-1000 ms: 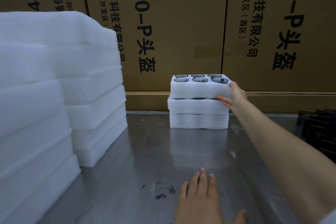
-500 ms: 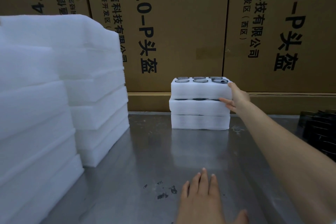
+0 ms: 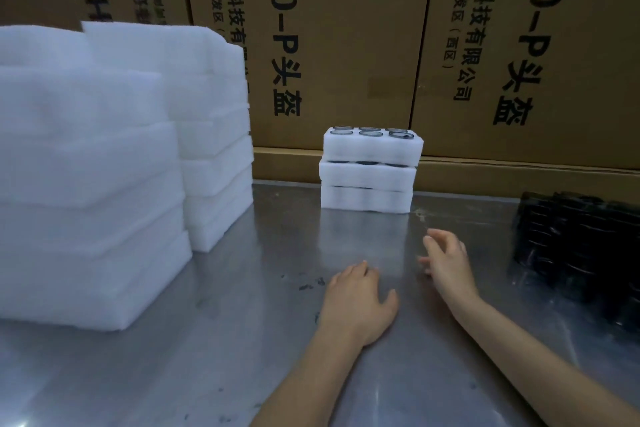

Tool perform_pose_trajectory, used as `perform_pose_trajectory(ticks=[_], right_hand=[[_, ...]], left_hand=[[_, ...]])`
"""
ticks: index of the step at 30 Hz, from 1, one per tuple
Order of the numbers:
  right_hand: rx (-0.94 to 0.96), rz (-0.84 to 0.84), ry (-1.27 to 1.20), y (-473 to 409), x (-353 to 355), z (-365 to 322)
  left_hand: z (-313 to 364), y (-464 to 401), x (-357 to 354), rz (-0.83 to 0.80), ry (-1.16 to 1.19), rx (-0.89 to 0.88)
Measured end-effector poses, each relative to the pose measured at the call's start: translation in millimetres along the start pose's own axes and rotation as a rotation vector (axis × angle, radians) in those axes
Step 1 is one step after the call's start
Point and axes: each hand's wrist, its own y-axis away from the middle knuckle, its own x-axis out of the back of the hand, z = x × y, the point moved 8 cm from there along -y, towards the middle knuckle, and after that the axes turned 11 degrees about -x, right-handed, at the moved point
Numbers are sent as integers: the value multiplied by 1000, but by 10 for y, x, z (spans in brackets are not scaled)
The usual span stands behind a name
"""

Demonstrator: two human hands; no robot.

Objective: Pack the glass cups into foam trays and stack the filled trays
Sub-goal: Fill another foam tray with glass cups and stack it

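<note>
Cups point(image 3: 371, 132) fill the top of three stacked trays point(image 3: 370, 170) at 12 o'clock on the desk point(image 3: 242, 340), spare foam point(image 3: 104, 166) waits at 9, and both hands, left point(image 3: 358, 302) and right point(image 3: 446, 260), are open and empty.

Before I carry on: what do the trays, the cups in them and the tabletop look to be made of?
Trays: soft white foam, matte and faintly fibrous, with rounded, slightly uneven edges. Cups: probably glass; only thin, dark, see-through rims show above the top tray. Tabletop: apparently metal, likely stainless steel, grey and brushed, with blurred reflections of the foam and light streaks, plus a few dark scuffs.
</note>
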Motion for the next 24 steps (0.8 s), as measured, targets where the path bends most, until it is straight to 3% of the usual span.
perform_pose_trajectory(ticks=[4,9,12,16,17,20,24], right_hand=[[75,-47,137,663,336,37],[101,-65,208,1248,628,12],[116,-86,248,1508,718,-14],[169,-117,317,1807,789,-59],[179,-130,345,1871,794,-52],[190,-180,419,2019,789,-30],[196,-173,437,2107,825,-47]], left_hand=[[176,210,144,75,-69,-13],[474,621,188,42,-197,-46],[803,934,337,33,-384,-200],[921,1176,312,-171,-530,-434],[851,1170,452,-153,-607,-448],[473,1022,1161,2,-772,-329],[-323,905,2463,167,-894,129]])
